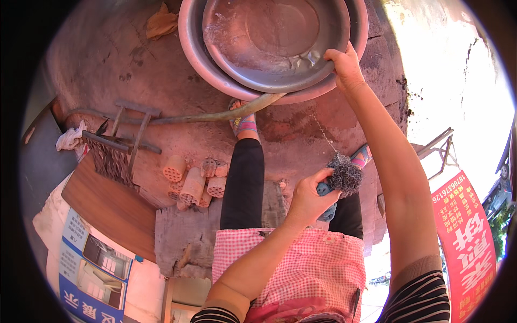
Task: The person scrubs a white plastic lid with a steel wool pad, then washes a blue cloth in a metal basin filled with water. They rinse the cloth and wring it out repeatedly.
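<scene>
A metal basin with water moving in it rests inside a larger metal basin at the top. My right hand grips the inner basin's rim at its lower right, thumb over the edge. Lower down, in front of the checkered apron, my left hand holds a steel wool scrubber and a rolled blue cloth. A thin line of water drops runs between the scrubber and the ground towards the basins. The fingertips behind the scrubber are partly hidden.
A hose runs from the left to the basins, over my sandaled foot. At left lie a folding stool and perforated cylindrical briquettes. A brown cloth or paper lies upper left; a red banner with writing stands at right.
</scene>
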`<act>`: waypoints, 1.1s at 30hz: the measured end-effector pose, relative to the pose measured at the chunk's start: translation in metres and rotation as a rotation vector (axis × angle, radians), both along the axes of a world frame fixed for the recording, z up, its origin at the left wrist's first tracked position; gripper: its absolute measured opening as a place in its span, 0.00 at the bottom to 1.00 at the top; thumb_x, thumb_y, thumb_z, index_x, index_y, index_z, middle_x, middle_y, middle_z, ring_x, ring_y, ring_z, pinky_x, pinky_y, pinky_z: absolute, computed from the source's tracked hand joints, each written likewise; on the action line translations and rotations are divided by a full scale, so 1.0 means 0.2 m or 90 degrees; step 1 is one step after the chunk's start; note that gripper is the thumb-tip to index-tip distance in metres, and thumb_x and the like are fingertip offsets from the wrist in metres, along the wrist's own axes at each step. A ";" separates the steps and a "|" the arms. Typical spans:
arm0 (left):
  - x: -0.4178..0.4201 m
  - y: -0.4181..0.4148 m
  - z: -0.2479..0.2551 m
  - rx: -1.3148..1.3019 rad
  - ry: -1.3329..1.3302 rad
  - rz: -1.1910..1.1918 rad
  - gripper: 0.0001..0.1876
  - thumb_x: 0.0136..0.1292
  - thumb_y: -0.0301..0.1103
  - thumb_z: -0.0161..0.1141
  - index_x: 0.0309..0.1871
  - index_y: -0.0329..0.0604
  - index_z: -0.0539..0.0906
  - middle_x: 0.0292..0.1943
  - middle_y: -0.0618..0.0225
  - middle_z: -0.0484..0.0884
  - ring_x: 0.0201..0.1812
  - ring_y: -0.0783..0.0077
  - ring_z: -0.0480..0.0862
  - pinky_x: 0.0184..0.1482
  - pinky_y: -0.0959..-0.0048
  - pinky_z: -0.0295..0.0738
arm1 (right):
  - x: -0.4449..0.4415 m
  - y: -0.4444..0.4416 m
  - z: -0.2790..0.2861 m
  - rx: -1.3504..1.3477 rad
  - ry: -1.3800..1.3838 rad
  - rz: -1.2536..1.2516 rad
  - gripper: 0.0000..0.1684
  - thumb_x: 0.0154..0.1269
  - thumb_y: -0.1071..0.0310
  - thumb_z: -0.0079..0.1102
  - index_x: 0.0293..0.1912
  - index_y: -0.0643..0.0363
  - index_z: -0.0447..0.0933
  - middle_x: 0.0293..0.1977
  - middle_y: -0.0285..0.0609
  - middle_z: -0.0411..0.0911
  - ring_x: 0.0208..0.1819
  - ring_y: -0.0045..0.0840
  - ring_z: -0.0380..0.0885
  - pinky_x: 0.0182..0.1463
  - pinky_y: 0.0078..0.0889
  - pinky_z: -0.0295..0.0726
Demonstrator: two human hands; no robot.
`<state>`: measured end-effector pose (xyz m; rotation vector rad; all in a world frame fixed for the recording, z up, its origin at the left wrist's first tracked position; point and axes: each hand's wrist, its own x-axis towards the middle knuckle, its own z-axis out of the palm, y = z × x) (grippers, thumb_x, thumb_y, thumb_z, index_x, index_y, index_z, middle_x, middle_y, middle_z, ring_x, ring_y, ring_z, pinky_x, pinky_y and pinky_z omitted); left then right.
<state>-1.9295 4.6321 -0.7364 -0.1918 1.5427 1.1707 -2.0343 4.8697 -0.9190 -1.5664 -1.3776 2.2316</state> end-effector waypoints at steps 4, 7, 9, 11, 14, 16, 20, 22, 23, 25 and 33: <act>-0.02 0.02 -0.02 0.127 -0.157 0.147 0.15 0.58 0.23 0.73 0.49 0.37 0.86 0.38 0.69 0.88 0.39 0.78 0.87 0.42 0.75 0.81 | 0.27 0.09 0.12 -0.036 0.071 -0.014 0.30 0.54 0.84 0.59 0.59 0.61 0.76 0.47 0.39 0.81 0.46 0.26 0.78 0.53 0.29 0.78; -0.02 0.04 0.03 0.163 -0.263 0.340 0.11 0.59 0.21 0.71 0.45 0.37 0.85 0.36 0.66 0.87 0.34 0.73 0.86 0.39 0.71 0.83 | 0.50 0.14 0.28 -0.078 0.088 -0.011 0.29 0.55 0.83 0.59 0.59 0.61 0.76 0.47 0.39 0.81 0.48 0.25 0.78 0.55 0.30 0.79; -0.02 0.10 0.03 0.201 -0.255 0.404 0.08 0.60 0.20 0.70 0.41 0.39 0.84 0.32 0.65 0.85 0.30 0.69 0.84 0.36 0.68 0.82 | 0.73 0.17 0.39 -0.076 0.059 -0.025 0.29 0.55 0.83 0.58 0.58 0.62 0.76 0.47 0.39 0.81 0.48 0.25 0.79 0.55 0.30 0.79; -0.01 0.12 0.00 0.206 -0.210 0.399 0.08 0.62 0.21 0.69 0.42 0.39 0.83 0.31 0.66 0.84 0.28 0.68 0.82 0.33 0.67 0.80 | 0.98 0.16 0.46 -0.077 0.027 -0.049 0.28 0.55 0.83 0.58 0.58 0.63 0.76 0.47 0.39 0.81 0.49 0.24 0.79 0.56 0.30 0.79; 0.06 0.23 -0.03 0.117 -0.138 0.306 0.17 0.66 0.22 0.68 0.57 0.37 0.81 0.29 0.72 0.79 0.28 0.80 0.77 0.31 0.78 0.74 | 1.35 0.15 0.46 -0.077 -0.005 -0.098 0.27 0.55 0.82 0.58 0.57 0.63 0.76 0.46 0.38 0.81 0.48 0.24 0.79 0.55 0.30 0.79; 0.17 0.27 -0.06 0.046 -0.115 0.222 0.23 0.67 0.22 0.67 0.65 0.36 0.79 0.28 0.76 0.75 0.28 0.85 0.75 0.31 0.83 0.70 | 1.55 0.15 0.43 -0.094 -0.027 -0.128 0.26 0.55 0.83 0.58 0.56 0.63 0.76 0.45 0.38 0.81 0.47 0.24 0.79 0.55 0.29 0.79; 0.32 0.27 -0.12 -0.037 -0.137 0.067 0.25 0.68 0.22 0.66 0.68 0.33 0.78 0.27 0.79 0.72 0.28 0.88 0.72 0.30 0.85 0.66 | 1.86 0.08 0.30 -0.119 -0.057 -0.166 0.26 0.58 0.79 0.59 0.59 0.64 0.75 0.47 0.39 0.81 0.50 0.26 0.80 0.59 0.33 0.78; 0.36 0.26 -0.15 -0.053 -0.161 0.007 0.20 0.69 0.24 0.66 0.64 0.33 0.80 0.28 0.81 0.73 0.28 0.90 0.72 0.30 0.86 0.66 | 1.97 0.04 0.23 -0.137 -0.057 -0.178 0.27 0.58 0.79 0.59 0.59 0.64 0.76 0.48 0.38 0.81 0.50 0.26 0.80 0.60 0.32 0.78; 0.39 0.25 -0.17 -0.065 -0.158 -0.001 0.19 0.69 0.24 0.66 0.63 0.34 0.81 0.28 0.81 0.74 0.28 0.90 0.72 0.30 0.86 0.66 | 2.02 0.02 0.20 -0.146 -0.052 -0.181 0.27 0.58 0.79 0.59 0.59 0.63 0.76 0.48 0.38 0.82 0.50 0.26 0.80 0.60 0.32 0.78; 0.41 0.25 -0.21 -0.089 -0.146 -0.013 0.16 0.70 0.25 0.66 0.60 0.34 0.82 0.28 0.80 0.75 0.28 0.90 0.72 0.30 0.85 0.66 | 2.11 0.00 0.11 -0.150 -0.047 -0.186 0.28 0.56 0.81 0.58 0.59 0.62 0.77 0.49 0.37 0.82 0.51 0.25 0.79 0.60 0.31 0.77; 0.49 0.14 -0.28 -0.145 -0.166 -0.013 0.11 0.69 0.26 0.68 0.53 0.40 0.84 0.34 0.79 0.81 0.34 0.89 0.76 0.37 0.85 0.71 | 2.34 -0.11 -0.17 -0.174 -0.099 -0.155 0.36 0.52 0.82 0.56 0.64 0.59 0.75 0.49 0.34 0.81 0.52 0.22 0.77 0.59 0.27 0.74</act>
